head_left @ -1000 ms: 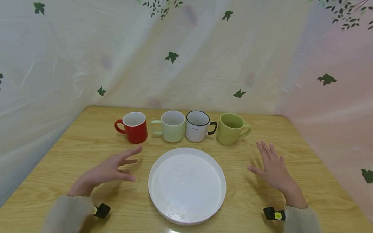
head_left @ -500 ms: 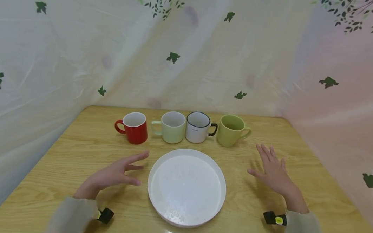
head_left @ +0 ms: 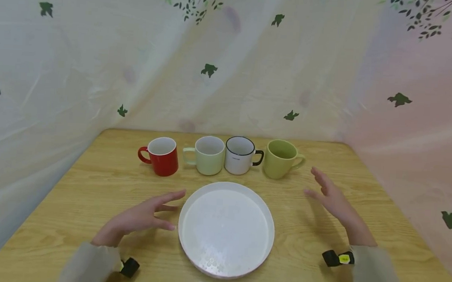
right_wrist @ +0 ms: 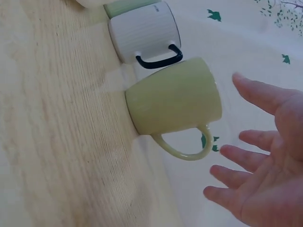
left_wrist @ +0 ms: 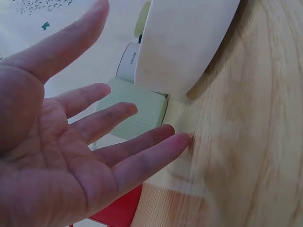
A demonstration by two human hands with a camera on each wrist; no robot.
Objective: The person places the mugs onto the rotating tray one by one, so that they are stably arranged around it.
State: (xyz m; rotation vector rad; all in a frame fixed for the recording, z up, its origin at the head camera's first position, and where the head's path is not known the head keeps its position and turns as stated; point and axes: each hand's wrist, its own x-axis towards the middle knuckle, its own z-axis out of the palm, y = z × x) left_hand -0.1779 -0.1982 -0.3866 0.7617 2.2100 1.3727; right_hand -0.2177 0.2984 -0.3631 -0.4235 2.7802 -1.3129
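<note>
Movement first: over the last second I have watched the left hand point(head_left: 141, 216) slide inward to nine o'clock of the white tray point(head_left: 226, 232), where it now hangs just beside the rim. The right hand point(head_left: 335, 202), between two and three o'clock of that tray, has rolled more edge-on and lost the wide fan of fingers it showed earlier in the head view. Tray and mugs keep the same layout on the wooden table point(head_left: 53, 217).

On my left wrist feed, the left palm shows, fingers straight and apart, thumb raised well away from them; a gap separates it from the tray, and it holds nothing. On the right wrist feed, the right hand is equally loose and bare, fingers extended and thumb apart, near the olive-green mug point(right_wrist: 175, 97) but clear of its handle.

That mug stands upright just past one o'clock of the tray. The black-rimmed white mug point(head_left: 238, 158) sits at twelve, the pale green mug point(head_left: 209, 159) between eleven and twelve, and the red mug point(head_left: 165, 160) between ten and eleven, its handle towards nine.
</note>
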